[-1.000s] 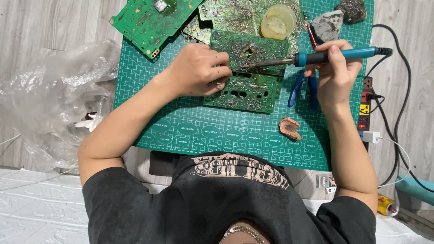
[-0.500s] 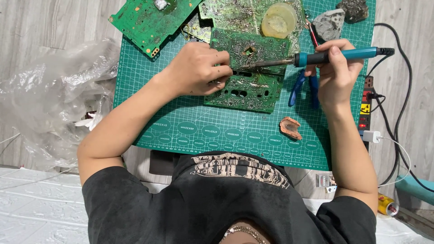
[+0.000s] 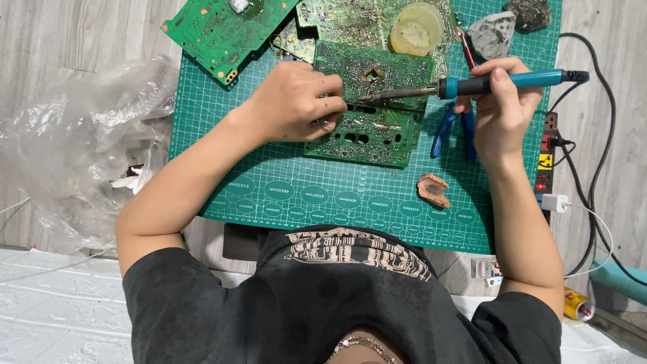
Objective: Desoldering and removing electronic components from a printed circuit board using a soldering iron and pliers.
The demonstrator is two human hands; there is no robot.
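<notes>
A green circuit board (image 3: 367, 111), its face dull with solder points and punched with oblong slots, lies flat on the gridded green cutting mat (image 3: 323, 195), directly under both hands. The left hand (image 3: 296, 101) is curled down on the board's left edge, fingers closed against it; whether they pinch something small there cannot be told. The right hand (image 3: 502, 108) is wrapped around a soldering iron (image 3: 472, 84) with a smooth teal-blue handle — thumb on top, fingers folded beneath — and the slim metal shaft runs level from the grip toward the left hand, its tip sitting at the board's surface just beside the left fingertips. Below the iron, partly under the right hand, lie blue-handled pliers (image 3: 448, 128). Nearer the body from that grip rests a small brownish, rough lump (image 3: 433, 190). Beyond the board, past both hands, more green boards (image 3: 226, 30) overlap, with a translucent yellowish disc (image 3: 416, 28) and a grey, jagged stone-like piece (image 3: 492, 34). Out past the right hand a power strip (image 3: 547, 158) and black cables edge the mat; past the left forearm, crumpled clear plastic (image 3: 74, 141).
</notes>
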